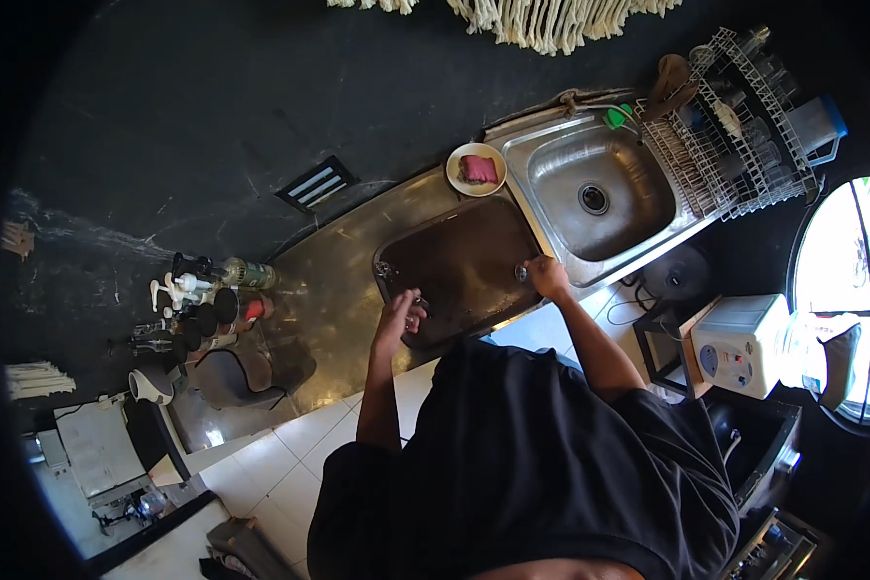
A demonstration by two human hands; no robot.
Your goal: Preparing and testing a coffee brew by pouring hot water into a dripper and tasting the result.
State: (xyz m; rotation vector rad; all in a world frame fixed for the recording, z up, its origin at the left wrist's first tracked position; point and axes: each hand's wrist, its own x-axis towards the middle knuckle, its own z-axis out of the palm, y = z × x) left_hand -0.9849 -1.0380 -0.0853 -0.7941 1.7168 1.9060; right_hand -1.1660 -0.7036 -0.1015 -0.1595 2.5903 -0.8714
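A dark brown rectangular tray (459,246), wet-looking and with a small metal handle near each end, lies on the steel counter before me. My right hand (549,277) is closed at the tray's right end, its fingers at the metal handle there. Over the near left part of the tray is my left hand (398,317), its fingers apart and a little bent. It appears to hold nothing. Beyond the tray's far edge stands a pale round dish (464,185) with a pink and dark sponge or cloth (478,170) in it.
A steel sink (590,198) adjoins the tray on the right, with a wire dish rack (735,135) of glasses beyond. Pump bottles and jars (232,309) crowd the counter's left part. A white water dispenser (744,346) stands at the right.
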